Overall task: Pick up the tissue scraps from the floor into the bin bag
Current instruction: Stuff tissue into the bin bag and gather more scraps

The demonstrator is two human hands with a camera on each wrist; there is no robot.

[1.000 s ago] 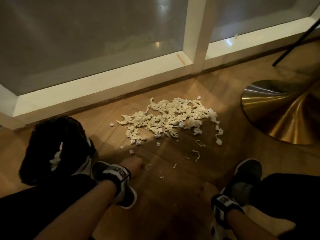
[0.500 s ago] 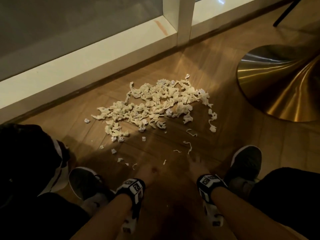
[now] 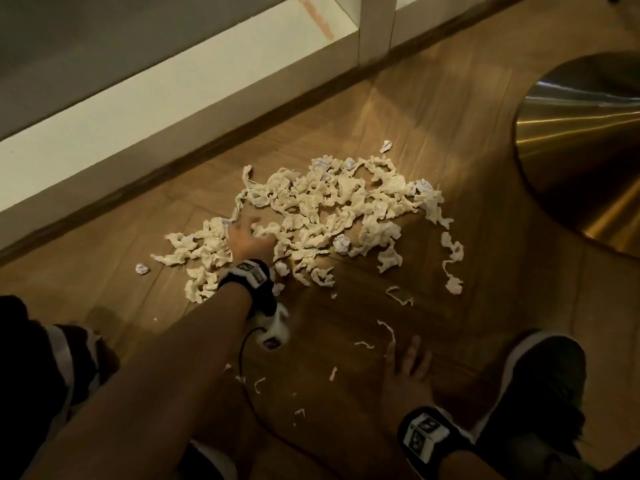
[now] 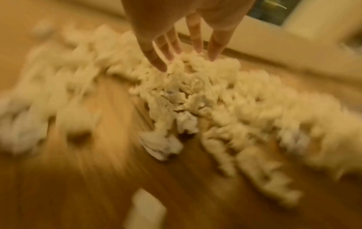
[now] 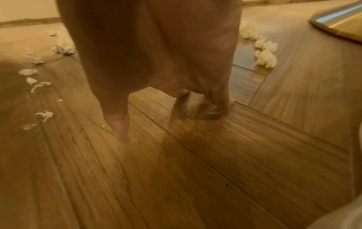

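While the left hand [image 3: 246,241] hovers spread over the tissue scraps [image 3: 332,216] heaped on the floor [image 3: 485,306], rake inward, close gently around a loose clump, right hand [image 3: 407,367] flat, empty.

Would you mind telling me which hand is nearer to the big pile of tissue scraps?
The left. The left hand reaches into the pile of tissue scraps, fingers straight at its near-left part. The right hand rests on the floor short of it, among small stray bits.
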